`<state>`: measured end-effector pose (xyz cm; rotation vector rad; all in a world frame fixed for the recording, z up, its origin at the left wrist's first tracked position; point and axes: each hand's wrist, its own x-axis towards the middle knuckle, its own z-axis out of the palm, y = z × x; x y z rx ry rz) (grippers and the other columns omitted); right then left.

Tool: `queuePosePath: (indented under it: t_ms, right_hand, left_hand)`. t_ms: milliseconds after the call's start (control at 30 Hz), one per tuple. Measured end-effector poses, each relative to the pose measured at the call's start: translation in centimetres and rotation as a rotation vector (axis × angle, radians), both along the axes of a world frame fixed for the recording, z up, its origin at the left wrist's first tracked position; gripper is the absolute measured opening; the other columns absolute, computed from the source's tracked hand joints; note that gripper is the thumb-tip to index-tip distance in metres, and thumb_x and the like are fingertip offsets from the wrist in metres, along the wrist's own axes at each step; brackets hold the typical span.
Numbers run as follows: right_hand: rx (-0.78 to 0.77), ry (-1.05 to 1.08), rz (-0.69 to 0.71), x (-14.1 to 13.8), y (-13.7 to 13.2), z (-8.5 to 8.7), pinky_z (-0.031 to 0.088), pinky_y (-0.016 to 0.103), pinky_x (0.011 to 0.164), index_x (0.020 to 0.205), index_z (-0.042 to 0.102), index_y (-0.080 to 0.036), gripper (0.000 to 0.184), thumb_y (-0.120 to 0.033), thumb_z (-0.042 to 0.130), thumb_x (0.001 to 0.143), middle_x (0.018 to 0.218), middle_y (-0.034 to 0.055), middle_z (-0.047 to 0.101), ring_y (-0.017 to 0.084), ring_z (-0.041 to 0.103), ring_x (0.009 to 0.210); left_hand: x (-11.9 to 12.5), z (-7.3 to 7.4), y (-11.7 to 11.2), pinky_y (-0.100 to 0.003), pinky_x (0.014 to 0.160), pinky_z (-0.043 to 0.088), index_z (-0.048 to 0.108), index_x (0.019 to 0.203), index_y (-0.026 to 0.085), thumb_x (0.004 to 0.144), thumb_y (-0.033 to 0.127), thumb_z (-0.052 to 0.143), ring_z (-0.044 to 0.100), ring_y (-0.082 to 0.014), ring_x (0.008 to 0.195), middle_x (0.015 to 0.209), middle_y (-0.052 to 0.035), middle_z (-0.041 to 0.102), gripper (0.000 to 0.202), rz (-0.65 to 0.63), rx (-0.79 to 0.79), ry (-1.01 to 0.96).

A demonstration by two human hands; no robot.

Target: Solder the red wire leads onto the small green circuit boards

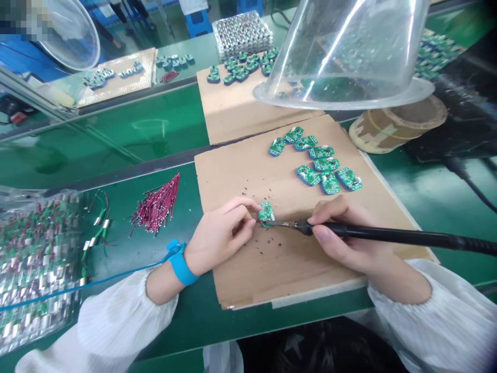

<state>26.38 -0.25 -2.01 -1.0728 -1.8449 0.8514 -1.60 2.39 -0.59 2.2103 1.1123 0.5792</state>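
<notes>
A small green circuit board (266,212) lies on the brown cardboard sheet (240,274). My left hand (223,233), with a blue strap at its wrist, is at the board's left side. Its index fingertip touches the board's edge, while thumb and other fingers are pinched together; whatever is between them is too small to make out. From the right, my right hand (345,233) grips a black soldering iron (373,234) like a pen. The iron's metal tip meets the lower edge of the board. Dark specks are scattered around the board.
Several finished-looking green boards (325,165) sit farther back on the cardboard. Dark red wires (157,204) are piled to the left, beside a plastic-covered tray (39,259). A clear funnel-shaped hood (349,57) hangs above, near a cardboard ring (396,124). More boards (244,67) occupy the raised shelf.
</notes>
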Motion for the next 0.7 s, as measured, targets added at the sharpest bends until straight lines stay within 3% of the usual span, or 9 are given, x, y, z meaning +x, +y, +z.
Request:
queuePosePath:
  t_ms: [167, 700]
  right_hand:
    - [0.051, 0.004, -0.066, -0.18, 0.09, 0.10, 0.048, 0.033, 0.059, 0.100, 0.063, -0.028, 0.009, -0.025, 0.068, 0.093, 0.083, 0.0013, 0.067, 0.018, 0.063, 0.068]
    - [0.040, -0.018, -0.060, -0.22, 0.03, 0.31, 0.046, 0.031, 0.059, 0.100, 0.064, -0.028, 0.009, -0.025, 0.069, 0.093, 0.081, 0.0000, 0.067, 0.016, 0.062, 0.068]
  left_hand:
    - [-0.03, 0.03, -0.01, -0.025, 0.064, 0.042, 0.054, 0.081, 0.018, 0.096, 0.015, 0.057, 0.053, -0.0070, 0.065, 0.123, -0.0004, 0.068, 0.016, 0.001, 0.009, 0.002]
    - [0.05, -0.35, 0.03, -0.026, 0.063, 0.041, 0.050, 0.079, 0.018, 0.097, 0.015, 0.058, 0.053, -0.0067, 0.065, 0.120, 0.0009, 0.068, 0.019, 0.027, 0.019, -0.024]
